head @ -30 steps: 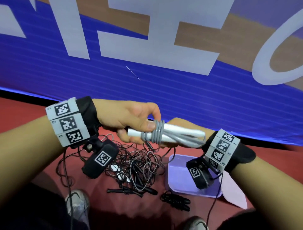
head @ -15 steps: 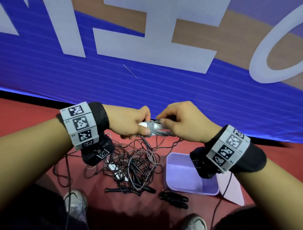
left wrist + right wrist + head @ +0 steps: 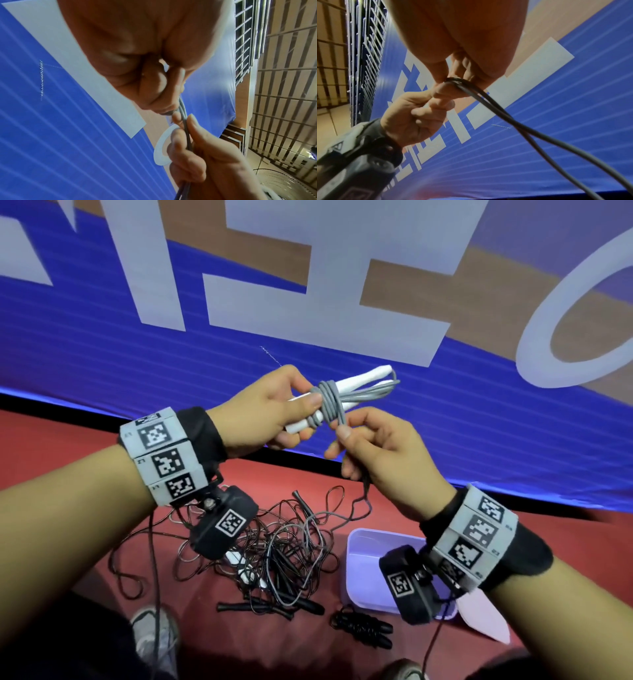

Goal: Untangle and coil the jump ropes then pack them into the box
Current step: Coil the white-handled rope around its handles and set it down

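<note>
Head view
Left hand (image 3: pixel 270 409): centre of frame, raised; thumb and fingers clamped on the white handles (image 3: pixel 337 395) of a jump rope.
Grey cord (image 3: pixel 330 402): wound in several turns round the handles, a loop reaching toward upper right beside the handle tips.
Right hand (image 3: pixel 380 453): just right of and below the left hand; thumb and forefinger pinching the cord where it leaves the wraps, other fingers curled.
Tangle of ropes (image 3: pixel 284 546): lower centre, on the red floor (image 3: pixel 51 453); thin dark and pale cords mixed with black handles.
Black coiled rope (image 3: pixel 363 626): lower centre right, on the floor, just left of the box corner.
Box (image 3: pixel 359 570): pale lilac, lower right, open, partly behind the right wrist camera; no rope visible inside.
Banner (image 3: pixel 171 337): blue with white shapes, filling the upper half.

Left wrist view
Left palm (image 3: pixel 145 47): upper centre, blurred, closed round something pale.
Right-hand fingers (image 3: pixel 187 148): lower centre, gripping grey cord strands (image 3: pixel 186 129) that run up into the left hand.

Right wrist view
Right fingertips (image 3: pixel 441 73): upper centre, nipped on a dark bend of cord (image 3: pixel 505 115); two strands trailing to lower right.
Left fist (image 3: pixel 416 119): centre left, closed, touching the right fingertips.
</note>
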A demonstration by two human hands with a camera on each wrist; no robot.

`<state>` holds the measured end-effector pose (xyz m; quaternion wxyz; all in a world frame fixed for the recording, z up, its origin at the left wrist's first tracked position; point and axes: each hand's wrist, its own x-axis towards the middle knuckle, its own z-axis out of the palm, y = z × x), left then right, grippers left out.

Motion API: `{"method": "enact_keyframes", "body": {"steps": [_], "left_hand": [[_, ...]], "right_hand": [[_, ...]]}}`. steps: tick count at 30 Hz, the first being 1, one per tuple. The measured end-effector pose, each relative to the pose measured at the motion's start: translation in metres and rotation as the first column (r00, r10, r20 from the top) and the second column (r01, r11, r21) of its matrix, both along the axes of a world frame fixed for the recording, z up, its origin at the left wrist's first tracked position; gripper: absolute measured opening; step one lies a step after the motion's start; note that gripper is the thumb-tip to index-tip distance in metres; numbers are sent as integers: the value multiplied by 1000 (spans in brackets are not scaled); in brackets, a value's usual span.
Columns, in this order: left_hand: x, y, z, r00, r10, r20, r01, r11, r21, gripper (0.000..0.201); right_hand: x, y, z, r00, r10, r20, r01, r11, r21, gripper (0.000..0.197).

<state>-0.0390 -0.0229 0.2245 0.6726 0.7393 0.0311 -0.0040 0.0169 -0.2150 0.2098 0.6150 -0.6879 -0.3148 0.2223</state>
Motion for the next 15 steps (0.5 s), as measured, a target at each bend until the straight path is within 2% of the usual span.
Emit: {"method": "enact_keyframes", "body": {"steps": [4,8,10,12,14,15], "left_hand": [[-9,3,7,1000,-25,13,27,991,-132,22],[-18,6,11,993,-119,16,119,964,-237,20],[-22,9,12,974,-226,23,222,930,-294,28],[-27,11,11,926,-376,25,361,865,-349,41],[-30,12,8,853,-521,-22,483,806,-342,47],[-32,11,5,810,-583,-63,538,781,-318,48]], "right_hand": [[-1,-6,-7,991,63,120,-57,997,-53,22],[-1,-11,-6,982,163,90,-163,987,-10,25],[0,-15,-2,966,255,36,-254,967,-27,27],[4,-20,-2,945,327,21,-321,935,-150,32],[9,-23,-7,924,370,93,-297,852,-432,28],[10,-24,-11,908,397,137,-267,797,-541,20]]}}
